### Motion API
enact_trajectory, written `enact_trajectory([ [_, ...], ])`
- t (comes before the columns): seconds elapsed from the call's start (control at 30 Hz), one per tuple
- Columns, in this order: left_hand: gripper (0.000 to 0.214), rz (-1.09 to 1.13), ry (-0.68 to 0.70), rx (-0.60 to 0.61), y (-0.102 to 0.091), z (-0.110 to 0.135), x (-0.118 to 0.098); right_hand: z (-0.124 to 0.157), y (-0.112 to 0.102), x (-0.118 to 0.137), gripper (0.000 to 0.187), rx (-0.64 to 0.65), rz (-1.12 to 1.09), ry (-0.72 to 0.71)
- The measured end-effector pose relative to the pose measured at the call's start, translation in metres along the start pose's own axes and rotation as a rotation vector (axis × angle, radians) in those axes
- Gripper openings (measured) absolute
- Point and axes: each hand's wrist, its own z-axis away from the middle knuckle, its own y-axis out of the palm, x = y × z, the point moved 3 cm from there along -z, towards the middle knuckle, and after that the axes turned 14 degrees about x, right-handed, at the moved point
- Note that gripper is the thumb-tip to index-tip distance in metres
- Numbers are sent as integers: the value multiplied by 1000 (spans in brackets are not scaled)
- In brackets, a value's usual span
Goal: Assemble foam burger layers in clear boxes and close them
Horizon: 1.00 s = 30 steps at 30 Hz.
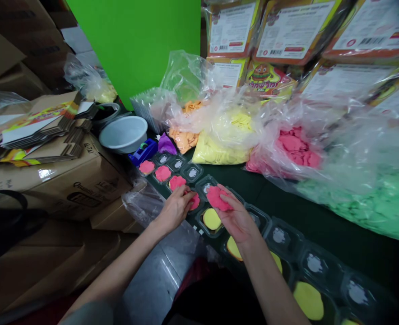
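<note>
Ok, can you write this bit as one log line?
left hand: at lower pink piece | right hand: holding raised pink piece | between hands: yellow piece | behind: yellow-filled bag

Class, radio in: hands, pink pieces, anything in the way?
Left hand at a pink piece. Right hand holding more pink material. Neighbouring yellow disc bare of pink. Nothing visibly in the way.

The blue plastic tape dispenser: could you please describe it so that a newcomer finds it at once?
Find the bright green panel at the back, then the round, pale plastic basin below it. Just right of the basin, near the far end of the row of clear plastic containers, sits the blue dispenser. Its strong blue sets it apart from the purple item beside it.
</note>
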Motion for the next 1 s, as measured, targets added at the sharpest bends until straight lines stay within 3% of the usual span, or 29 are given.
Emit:
enact_trajectory([
  [0.1, 27, 56, 44, 47, -4, 1, -3, 0, -2, -1, 27, 18, -10, 20],
  [0.17, 25, 142, 34, -10, -10, -1, -7, -1, -3, -2, 31, 48, -13, 24],
  [0.27, 26, 490, -40, -127, -17, -12, -13, 0, 0, -4, 43, 108, 10, -33],
  [0.37, 33, 848, -52, -113, -11, -29, -21, 2, 4, -5, 47, 134, 45, -94],
  [0.5, 39, 1068, -9, -124, -5, -41, -30, 9, -1, -1, 37, 73, 38, -107],
  [0.6, 41, 1191, 21, -184, -5, -37, -32, 20, -13, 8, 31, -22, 19, -81],
  [0.67, 41, 1237, 19, -152, 1, -31, -33, 29, -21, 17, 31, -75, 7, -95],
  [0.77, 36, 1188, 42, -3, 18, -23, -37, 45, -29, 29, 32, -87, 5, -133],
  [0.87, 25, 956, 47, 97, 35, -17, -42, 58, -32, 35, 32, -55, -5, -141],
  [1.0, 25, 426, 16, 51, 37, -12, -50, 69, -35, 36, 34, -2, -5, -140],
])
